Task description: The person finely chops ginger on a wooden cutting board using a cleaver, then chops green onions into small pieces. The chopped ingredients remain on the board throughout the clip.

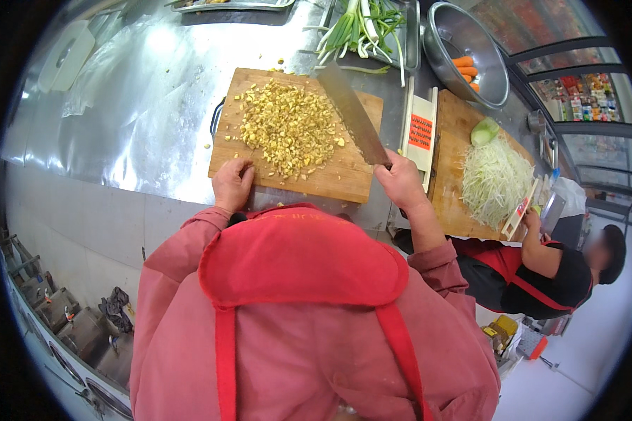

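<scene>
A wooden cutting board point(347, 181) lies on the steel table before me, with a spread heap of chopped yellow pieces, possibly ginger point(289, 126), across its middle. My right hand point(402, 181) grips the handle of a cleaver point(354, 116) at the board's right side. Its broad blade slants up and left over the right part of the board, beside the heap, with bits stuck along its edge. My left hand point(233, 183) rests at the board's near left corner with its fingers curled; nothing shows in it, though its underside is hidden.
A white-framed grater point(420, 131) lies right of my board. Beyond are green onions point(361, 31) on a metal tray and a steel bowl point(442, 47) with carrots. At right, a co-worker point(542, 268) handles a grater by shredded pale vegetable point(492, 181) on another board point(447, 158).
</scene>
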A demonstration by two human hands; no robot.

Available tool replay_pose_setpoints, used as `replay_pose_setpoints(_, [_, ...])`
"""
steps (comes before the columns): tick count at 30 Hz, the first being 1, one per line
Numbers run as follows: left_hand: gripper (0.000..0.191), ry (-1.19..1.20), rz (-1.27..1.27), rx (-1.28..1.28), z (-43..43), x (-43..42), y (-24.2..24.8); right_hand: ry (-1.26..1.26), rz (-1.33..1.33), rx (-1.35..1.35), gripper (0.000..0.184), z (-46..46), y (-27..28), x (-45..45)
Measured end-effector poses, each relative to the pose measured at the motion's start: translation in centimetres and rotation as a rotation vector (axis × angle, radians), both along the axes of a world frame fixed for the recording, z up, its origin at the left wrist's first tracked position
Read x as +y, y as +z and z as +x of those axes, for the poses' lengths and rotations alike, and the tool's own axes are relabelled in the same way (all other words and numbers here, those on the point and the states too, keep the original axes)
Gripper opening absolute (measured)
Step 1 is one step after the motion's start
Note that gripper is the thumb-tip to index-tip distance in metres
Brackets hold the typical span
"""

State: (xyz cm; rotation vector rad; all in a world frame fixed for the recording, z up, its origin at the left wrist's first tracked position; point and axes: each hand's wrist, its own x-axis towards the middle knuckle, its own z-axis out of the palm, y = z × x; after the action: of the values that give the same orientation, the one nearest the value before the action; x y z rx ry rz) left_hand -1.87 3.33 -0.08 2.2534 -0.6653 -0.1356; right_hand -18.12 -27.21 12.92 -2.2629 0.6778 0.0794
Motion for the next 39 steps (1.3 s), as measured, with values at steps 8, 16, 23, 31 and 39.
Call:
replay_pose_setpoints(8, [0.012,-0.020,0.019,-0.048,0.2,0.0,-0.6,0.056,-0.101,0.092,0.032,0.4,-2.5,-0.2])
replay_pose_setpoints(16, [0.010,-0.007,-0.064,-0.013,-0.4,-0.2,-2.0,0.173,-0.114,0.116,0.033,2.6,-1.4,1.7])
replay_pose_setpoints(23, [0.016,-0.042,0.035,0.019,0.2,-0.1,-2.5,0.136,0.005,0.054,0.031,4.0,-1.0,2.8])
replay_pose_setpoints(31, [0.018,-0.038,0.005,-0.008,0.1,-0.5,-3.4,0.213,-0.067,0.149,0.033,4.8,-0.7,3.5])
replay_pose_setpoints(39, [0.014,-0.002,0.045,-0.043,0.0,0.1,-1.3,0.363,-0.272,0.240,0.035,6.5,-2.0,3.7])
